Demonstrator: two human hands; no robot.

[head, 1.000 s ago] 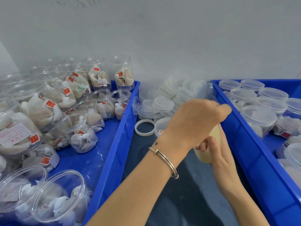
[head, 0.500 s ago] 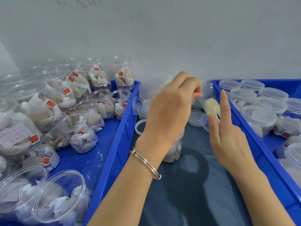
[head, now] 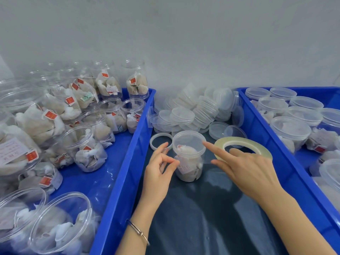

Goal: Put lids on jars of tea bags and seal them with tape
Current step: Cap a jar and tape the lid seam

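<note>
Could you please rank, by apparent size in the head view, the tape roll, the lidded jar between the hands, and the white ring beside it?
1. Tape roll, partly behind the right hand
2. Lidded jar
3. White ring
Roll and jar look close; that order is unsure.

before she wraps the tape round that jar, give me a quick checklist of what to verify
1. Lid on the jar: ok, the lid sits on top; whether it is fully seated, cannot tell.
2. Jar upright on the dark mat: ok.
3. Tape roll in the right hand: ok, looped over the fingers.
4. Tape end pulled free and on the jar: cannot tell, clear tape does not show.
5. Left hand steadying the jar: not ok; it pinches thumb to finger beside the jar, contact unclear.
</note>
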